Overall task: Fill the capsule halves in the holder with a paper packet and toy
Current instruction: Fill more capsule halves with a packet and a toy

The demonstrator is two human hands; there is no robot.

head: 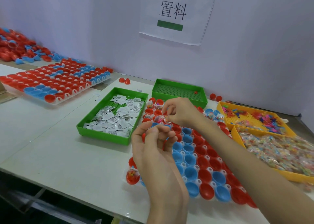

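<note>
Honestly, easy to fumble from here. Pinching a toy [165,118] between right hand [181,111] fingers over the far rows of the holder [210,170], mid-frame. Left hand [153,149] just below, fingers loosely curled; can't tell if holding anything. Could slip into an already filled half [150,105], or knock others loose with the forearm [246,155] crossing the holder. Paper packets [115,118] waiting in the green tray [102,136], centre-left.

Counted two green trays [102,135] [178,96], two yellow trays [220,111] [237,135], two capsule holders [74,92] [183,164], two hands [153,149] [181,111] and one paper sign [176,14]. Capsule halves [190,172], paper packets [119,116] and toy packets [280,152] were way too many to count lol.
</note>
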